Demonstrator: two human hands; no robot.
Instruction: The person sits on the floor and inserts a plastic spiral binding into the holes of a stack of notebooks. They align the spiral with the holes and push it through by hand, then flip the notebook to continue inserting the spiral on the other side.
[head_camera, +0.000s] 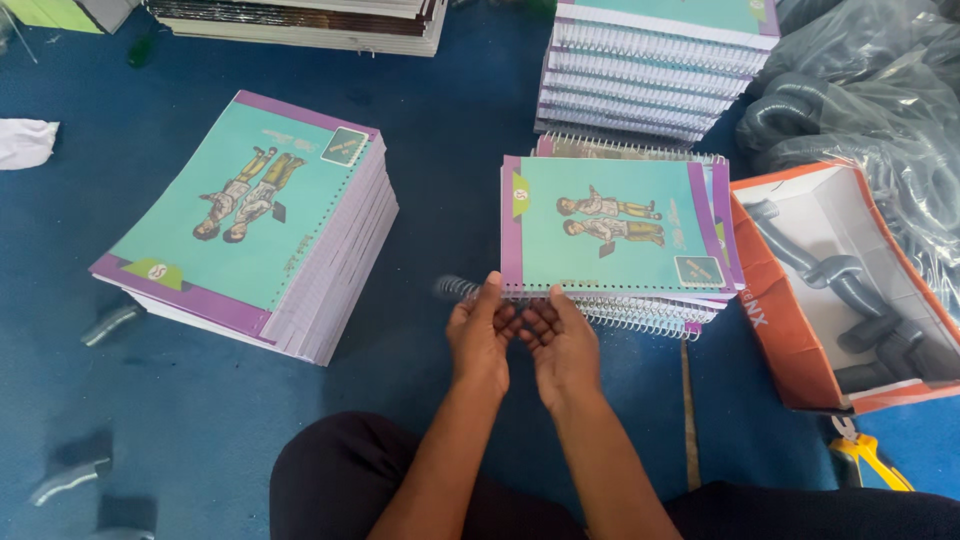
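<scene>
Head view looks down on 2 bare hands held close together above a blue floor. Left hand pinches one end of a grey spiral wire coil, which is blurred and mostly hidden behind the fingers. Right hand is cupped palm-up just beside it, fingertips at the punched edge of the top notebook; whether it grips the coil cannot be told. That teal and purple notebook lies on a short pile of bound notebooks. A taller unbound stack sits well apart to the left, and another bound stack behind is cut off at the top. An orange box of coils stands to the right, beside clear plastic bags.
</scene>
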